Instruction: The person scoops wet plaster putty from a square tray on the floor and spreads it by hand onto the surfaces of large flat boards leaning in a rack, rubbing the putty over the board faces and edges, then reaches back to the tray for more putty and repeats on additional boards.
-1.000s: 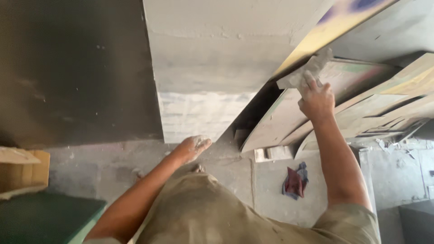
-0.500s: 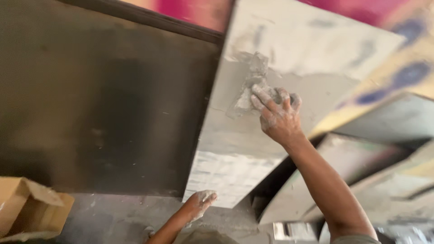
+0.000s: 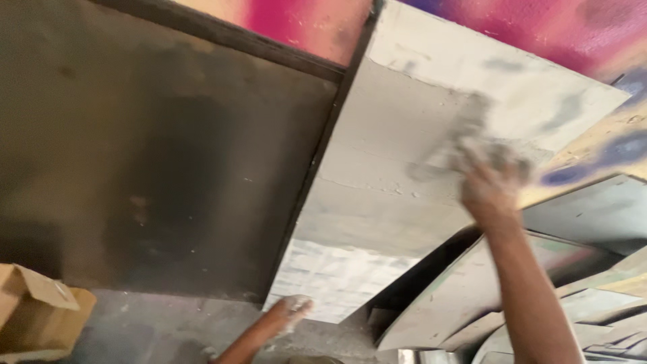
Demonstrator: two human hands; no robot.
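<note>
My right hand [image 3: 488,189] is raised and blurred, its fingers pressed on a pale grey wad [image 3: 495,156] against a large grey board [image 3: 391,209] that leans on the wall. A darker grey smear [image 3: 458,135] runs across the board just above and left of the hand. Low at the bottom centre hangs my left hand [image 3: 291,311], dusty white, fingers loose and holding nothing, close to the board's lower edge.
A big dark panel [image 3: 155,168] leans to the left of the grey board. Several boards [image 3: 573,283] lean stacked at the right. An open cardboard box [image 3: 34,317] sits at the bottom left on the concrete floor [image 3: 168,330]. Behind is a pink and purple painted wall [image 3: 303,27].
My view has tilted up from the floor and my shirt to the boards. My right hand has left the stacked boards at the right and now rubs across the upper grey board.
</note>
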